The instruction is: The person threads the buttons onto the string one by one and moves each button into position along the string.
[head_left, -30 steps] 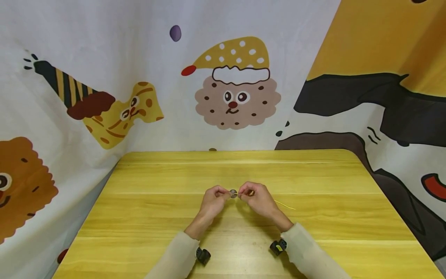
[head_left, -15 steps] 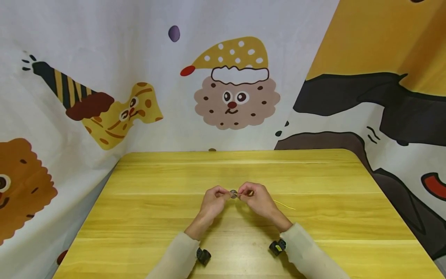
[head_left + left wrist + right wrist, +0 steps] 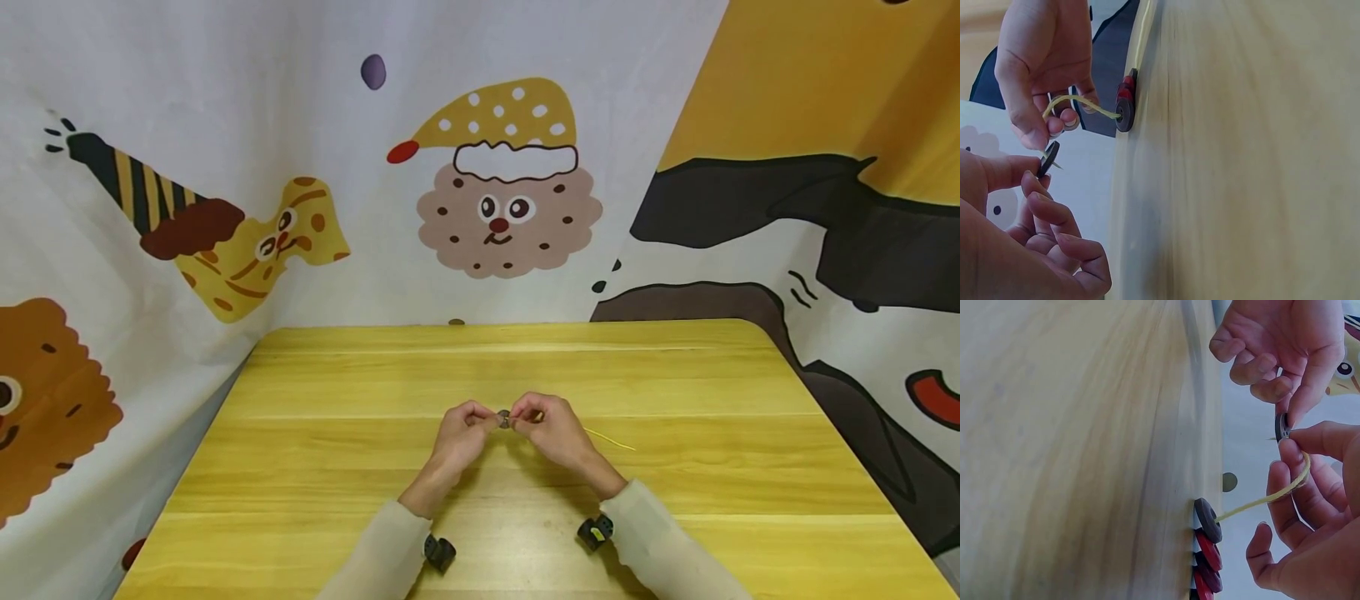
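Note:
My left hand (image 3: 461, 435) pinches a dark round button (image 3: 1049, 159) between thumb and index finger. Close beside it, my right hand (image 3: 558, 429) pinches a yellow cord (image 3: 1260, 501) with thumb and fingertip, right at the button's face. A thin tip of the cord pokes out on the button's far side in both wrist views. From the right hand the cord curves down to a row of threaded buttons on the table: a dark button (image 3: 1208, 520) leads, then a red button (image 3: 1208, 550) and several more in red and dark tones. In the head view the right hand hides this row.
The wooden table (image 3: 337, 467) spans the space under both hands. The cord's loose tail lies on it to the right of the right hand. Behind the table hangs a white curtain (image 3: 300, 100) with cartoon prints. A small black camera sits at each wrist.
Both hands stay nearly in place. The button between them has turned slightly and shows less of its face in the head view.

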Available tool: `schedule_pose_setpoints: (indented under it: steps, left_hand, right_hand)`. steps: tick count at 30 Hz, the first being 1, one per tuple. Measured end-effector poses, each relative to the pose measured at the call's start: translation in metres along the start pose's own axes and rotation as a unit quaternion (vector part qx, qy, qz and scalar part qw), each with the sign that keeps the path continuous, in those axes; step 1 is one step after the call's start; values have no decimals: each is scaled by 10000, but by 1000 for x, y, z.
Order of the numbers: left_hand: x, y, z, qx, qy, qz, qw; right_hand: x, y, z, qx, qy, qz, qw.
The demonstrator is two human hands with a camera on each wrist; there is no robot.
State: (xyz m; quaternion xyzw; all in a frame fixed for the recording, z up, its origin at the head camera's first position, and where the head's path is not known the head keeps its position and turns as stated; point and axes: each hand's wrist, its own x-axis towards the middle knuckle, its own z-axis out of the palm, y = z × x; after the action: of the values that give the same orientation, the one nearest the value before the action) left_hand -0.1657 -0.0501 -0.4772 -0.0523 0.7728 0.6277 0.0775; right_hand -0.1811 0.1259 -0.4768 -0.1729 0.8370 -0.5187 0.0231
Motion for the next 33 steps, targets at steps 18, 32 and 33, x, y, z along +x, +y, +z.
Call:
schedule_pose_setpoints:
  steps: [18, 32, 33]
  left_hand:
    - [0, 1, 0, -67, 3, 19, 10000]
    - [-1, 1, 2, -60, 84, 116, 9999]
    - [-1, 1, 2, -54, 89, 124, 9999]
  right_hand:
    - [0, 2, 1, 191, -107, 109, 9997]
    - [-3, -2, 7, -770, 11, -334, 9965]
    - [-3, -3, 8, -855, 41, -343, 9957]
